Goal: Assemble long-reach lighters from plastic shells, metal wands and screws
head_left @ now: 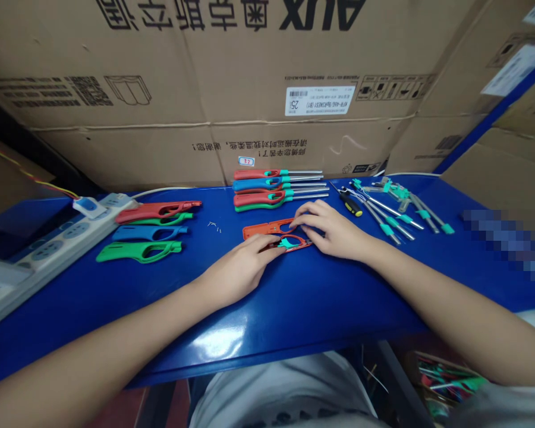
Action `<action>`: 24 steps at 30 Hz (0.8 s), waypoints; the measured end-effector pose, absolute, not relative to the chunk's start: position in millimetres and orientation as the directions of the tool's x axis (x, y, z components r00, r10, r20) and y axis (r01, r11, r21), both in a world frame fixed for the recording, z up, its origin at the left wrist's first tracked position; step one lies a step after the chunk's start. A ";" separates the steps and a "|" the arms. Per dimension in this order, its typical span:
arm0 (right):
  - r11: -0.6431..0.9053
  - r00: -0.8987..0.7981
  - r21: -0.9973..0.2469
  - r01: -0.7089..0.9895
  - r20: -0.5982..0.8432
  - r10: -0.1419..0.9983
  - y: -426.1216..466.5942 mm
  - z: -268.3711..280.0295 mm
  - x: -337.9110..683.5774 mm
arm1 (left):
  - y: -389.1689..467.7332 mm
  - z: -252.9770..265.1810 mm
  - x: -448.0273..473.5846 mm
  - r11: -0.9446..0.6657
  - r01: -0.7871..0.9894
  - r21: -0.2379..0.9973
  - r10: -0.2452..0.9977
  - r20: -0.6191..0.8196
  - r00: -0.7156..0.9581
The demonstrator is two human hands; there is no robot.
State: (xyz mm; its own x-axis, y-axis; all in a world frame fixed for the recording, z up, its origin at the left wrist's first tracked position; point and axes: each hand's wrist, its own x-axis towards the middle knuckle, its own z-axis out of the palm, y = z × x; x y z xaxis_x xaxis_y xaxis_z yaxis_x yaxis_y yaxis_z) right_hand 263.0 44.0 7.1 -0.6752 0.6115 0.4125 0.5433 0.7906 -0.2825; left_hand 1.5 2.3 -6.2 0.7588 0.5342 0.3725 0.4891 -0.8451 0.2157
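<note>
Setting: assembly workshop, apparently. Evidence: opened casing (264, 230) on blue bench (339, 309), centre; screwdriver (351, 203), right of centre; power strip (49, 249), left edge; carton (249, 71), top.

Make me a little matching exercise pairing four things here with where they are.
Things:
1. Screwdriver
2. Power strip
3. Numbered tag
4. Orange casing halves

Places:
A. Against the cardboard
B. At the left hand and right hand
C. On the left side of the blue table
D. Beside the loose metal tubes

Pairs: 1-D, 2-C, 3-A, 4-B
</note>
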 end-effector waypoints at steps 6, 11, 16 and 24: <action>0.685 -0.586 -0.369 0.628 0.355 0.728 51.4 -3.7 265.6 | 10.7 -4.7 -6.1 -0.853 0.491 0.178 0.523 0.292 0.801; 0.633 -0.561 -0.400 0.663 0.294 0.774 52.6 -5.4 267.7 | 14.9 -4.1 -9.5 -0.854 0.498 0.150 0.520 0.278 0.808; 0.598 -0.504 -0.506 0.621 0.326 0.800 57.1 -5.3 272.3 | 14.6 2.7 -10.0 -0.867 0.468 0.169 0.495 0.388 0.777; 0.160 -0.210 -0.937 0.309 0.097 0.973 49.4 14.2 261.8 | 19.6 9.9 -13.8 -0.816 0.563 0.129 0.529 0.560 0.638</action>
